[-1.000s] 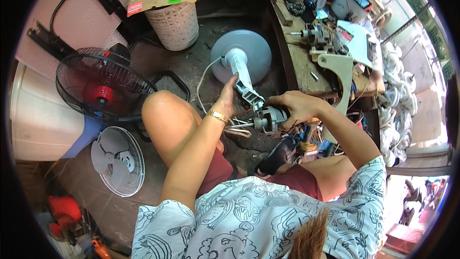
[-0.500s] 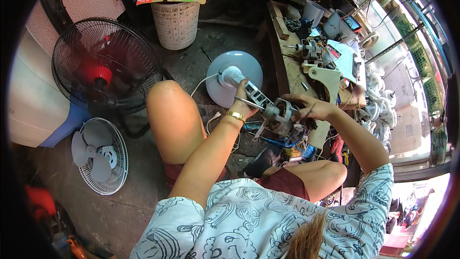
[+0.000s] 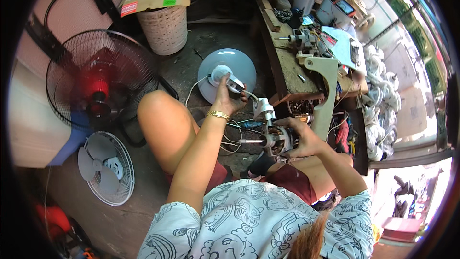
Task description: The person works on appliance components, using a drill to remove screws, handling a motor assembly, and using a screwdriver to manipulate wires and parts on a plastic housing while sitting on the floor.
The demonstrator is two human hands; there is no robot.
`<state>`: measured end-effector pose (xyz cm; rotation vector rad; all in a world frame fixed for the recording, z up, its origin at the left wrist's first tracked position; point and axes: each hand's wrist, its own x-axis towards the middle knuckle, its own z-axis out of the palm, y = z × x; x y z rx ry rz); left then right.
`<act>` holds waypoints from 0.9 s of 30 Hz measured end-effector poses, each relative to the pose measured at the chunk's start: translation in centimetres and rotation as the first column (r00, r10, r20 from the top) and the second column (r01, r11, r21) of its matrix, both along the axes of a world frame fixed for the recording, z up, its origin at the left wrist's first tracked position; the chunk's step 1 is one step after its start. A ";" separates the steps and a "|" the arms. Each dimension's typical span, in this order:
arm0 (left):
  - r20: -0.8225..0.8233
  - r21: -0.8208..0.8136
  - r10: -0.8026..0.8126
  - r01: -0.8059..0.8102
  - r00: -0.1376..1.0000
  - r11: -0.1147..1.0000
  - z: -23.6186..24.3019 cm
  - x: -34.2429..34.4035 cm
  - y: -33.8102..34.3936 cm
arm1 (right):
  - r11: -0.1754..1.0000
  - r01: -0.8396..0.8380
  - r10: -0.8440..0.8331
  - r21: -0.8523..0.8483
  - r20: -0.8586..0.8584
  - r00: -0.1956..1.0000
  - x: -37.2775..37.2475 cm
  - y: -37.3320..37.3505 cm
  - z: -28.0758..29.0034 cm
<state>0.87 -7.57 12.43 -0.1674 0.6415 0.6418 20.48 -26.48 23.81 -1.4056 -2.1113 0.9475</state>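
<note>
My left hand (image 3: 231, 100) is closed around the white post (image 3: 221, 72) of a fan stand. The post rises from a round grey-blue base (image 3: 247, 62) on the floor. To the right, my right hand (image 3: 303, 136) grips a fan motor (image 3: 279, 140) from its right side, its metal shaft pointing left. A white neck piece (image 3: 263, 109) extends up from the motor, apart from the post. A pale cable (image 3: 252, 96) runs between post and neck piece. My left fingertips are partly hidden behind the post.
On the left stand a black fan cage with a red motor (image 3: 97, 82) and a white cage with grey blades (image 3: 98, 165). A wooden bench (image 3: 299, 84) at right bears another motor (image 3: 302, 40) and a cream bracket (image 3: 328, 74). A basket (image 3: 164, 31) stands behind; white parts (image 3: 381, 86) are piled far right.
The motor has come away from the post top and turned, so its shaft points left and its white neck piece shows. My left hand remains on the post. The whole view has shifted slightly.
</note>
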 end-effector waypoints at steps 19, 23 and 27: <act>-0.214 0.027 -0.100 0.109 0.972 0.994 0.9 -1.0 10.2 | 0.955 0.162 -0.148 0.247 -0.072 0.986 -0.8 -0.8 -7.3; -0.242 0.022 -0.128 0.137 0.962 0.990 0.7 0.6 10.7 | 0.954 0.158 -0.148 0.254 -0.057 0.987 0.1 -0.6 -6.1; -0.295 -0.014 -0.128 0.129 0.947 0.991 0.8 2.0 12.6 | 0.968 0.167 -0.159 0.189 -0.061 0.985 0.8 0.8 -3.0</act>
